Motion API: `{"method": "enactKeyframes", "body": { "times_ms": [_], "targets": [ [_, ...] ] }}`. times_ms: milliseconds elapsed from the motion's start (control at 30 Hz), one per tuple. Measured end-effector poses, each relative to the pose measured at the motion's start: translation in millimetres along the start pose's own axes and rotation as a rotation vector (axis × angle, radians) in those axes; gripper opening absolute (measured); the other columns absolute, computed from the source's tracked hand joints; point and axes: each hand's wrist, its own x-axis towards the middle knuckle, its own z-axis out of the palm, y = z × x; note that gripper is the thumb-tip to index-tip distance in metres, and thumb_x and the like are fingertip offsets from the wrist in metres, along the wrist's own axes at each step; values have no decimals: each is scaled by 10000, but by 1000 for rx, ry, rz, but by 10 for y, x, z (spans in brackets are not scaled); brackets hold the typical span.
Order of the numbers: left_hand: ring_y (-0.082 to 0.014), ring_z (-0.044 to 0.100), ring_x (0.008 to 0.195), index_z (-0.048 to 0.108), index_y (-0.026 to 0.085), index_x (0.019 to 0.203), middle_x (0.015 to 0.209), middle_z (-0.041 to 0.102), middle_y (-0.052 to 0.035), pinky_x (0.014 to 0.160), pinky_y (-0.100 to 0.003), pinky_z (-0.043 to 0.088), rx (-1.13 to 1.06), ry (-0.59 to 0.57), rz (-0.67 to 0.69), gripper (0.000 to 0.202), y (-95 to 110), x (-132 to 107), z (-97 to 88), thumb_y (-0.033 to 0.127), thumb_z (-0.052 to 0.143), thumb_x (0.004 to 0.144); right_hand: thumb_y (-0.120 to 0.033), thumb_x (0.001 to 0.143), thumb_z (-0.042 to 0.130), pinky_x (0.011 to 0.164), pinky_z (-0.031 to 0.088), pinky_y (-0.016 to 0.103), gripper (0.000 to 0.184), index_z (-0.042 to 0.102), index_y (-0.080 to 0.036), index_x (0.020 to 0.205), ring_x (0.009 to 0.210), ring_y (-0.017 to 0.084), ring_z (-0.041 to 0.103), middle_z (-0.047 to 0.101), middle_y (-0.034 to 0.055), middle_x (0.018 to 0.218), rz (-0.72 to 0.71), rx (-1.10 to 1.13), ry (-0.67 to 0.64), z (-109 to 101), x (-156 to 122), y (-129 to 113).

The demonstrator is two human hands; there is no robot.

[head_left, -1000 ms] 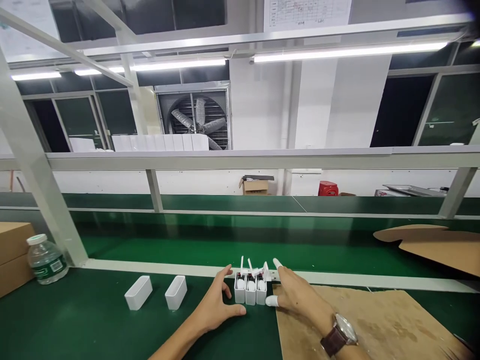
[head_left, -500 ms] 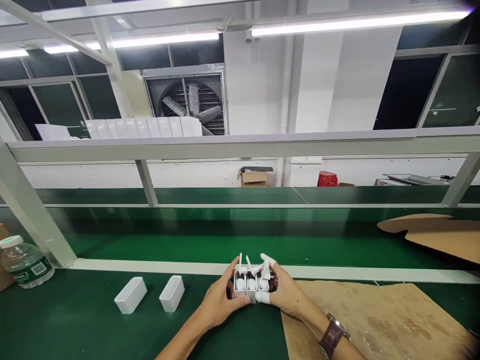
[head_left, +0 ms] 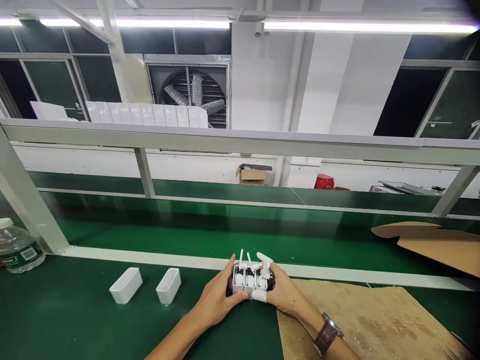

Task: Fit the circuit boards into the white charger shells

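Three small white open-topped cases [head_left: 249, 282] stand side by side on the green mat, each with dark and white parts inside and thin white tabs sticking up. My left hand [head_left: 216, 302] is closed against their left side, thumb along the front. My right hand [head_left: 281, 293], with white finger cots on thumb and forefinger and a brown-strapped watch on the wrist, is closed round their right side. Both hands grip the row together.
Two empty white cases [head_left: 125, 285] [head_left: 168, 286] lie to the left. A water bottle [head_left: 17, 247] stands at the far left by a frame post. Brown cardboard [head_left: 371, 320] covers the mat on the right; another piece [head_left: 435, 245] lies on the conveyor belt beyond the white rail.
Both hands closed in from either side onto the row of three cases, having been apart and open a second ago. The camera tilted slightly; the view shifted.
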Motion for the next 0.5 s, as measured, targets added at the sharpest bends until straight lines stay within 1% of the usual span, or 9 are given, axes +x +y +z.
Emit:
{"method": "enactKeyframes", "body": {
  "times_ms": [67,167,200,233,267,300,367,433,500],
  "targets": [
    [-322,406,1516,93,173,1688,1683,359,-100,1229,-445,353,28,-1,9,1017,5,-5,0,504,639,896,-293,605,984,1132,489,453,1233,276,-205,1610,1199,261,660,605,150,1419,11,-49,-7,-45,-1,-38],
    [-315,380,1536,79,194,1690,1692,342,-93,1241,-453,340,54,1,18,1004,12,-12,8,508,625,909,-373,500,1004,1087,504,474,1408,195,-202,1640,1272,313,601,444,214,1565,42,-210,17,-197,-11,-211],
    [-315,376,1539,76,205,1691,1693,339,-89,1242,-459,339,61,3,20,1002,13,-14,13,502,629,909,-401,491,993,1076,502,477,1416,195,-184,1640,1312,329,564,398,227,1594,28,-289,50,-263,-21,-303],
    [-315,370,1543,73,214,1691,1695,336,-87,1244,-466,335,65,6,24,1002,13,-15,18,498,632,909,-433,512,969,1064,498,476,1371,224,-165,1631,1339,336,534,389,227,1601,-8,-369,106,-329,-37,-410],
    [-317,363,1546,70,218,1691,1696,333,-88,1246,-473,331,66,9,28,1004,11,-14,23,497,634,909,-464,573,926,1050,494,471,1267,274,-153,1614,1349,331,518,418,217,1585,-62,-440,170,-388,-59,-530],
    [-320,356,1550,65,218,1691,1697,329,-90,1250,-480,325,64,12,32,1009,9,-13,28,501,637,909,-486,657,862,1034,492,464,1108,351,-151,1582,1336,318,524,478,197,1542,-127,-498,239,-435,-88,-660],
    [-328,347,1554,51,214,1691,1697,328,-99,1254,-491,315,52,21,34,1024,3,-7,37,510,639,907,-479,813,710,969,506,439,722,548,-184,1452,1191,274,604,620,140,1386,-237,-564,339,-467,-171,-935],
    [-334,345,1554,57,219,1692,1696,330,-102,1253,-496,312,44,25,29,1024,-2,4,45,525,637,905,-432,900,608,886,521,395,421,702,-221,1252,1006,229,648,708,84,1197,-277,-587,332,-394,-280,-1200],
    [-330,340,1557,80,219,1690,1698,328,-100,1256,-492,307,45,26,34,1002,-2,16,54,537,620,908,-369,936,574,805,517,335,278,770,-235,1081,876,191,649,739,41,1025,-284,-596,215,-213,-402,-1409]
  ]
}}
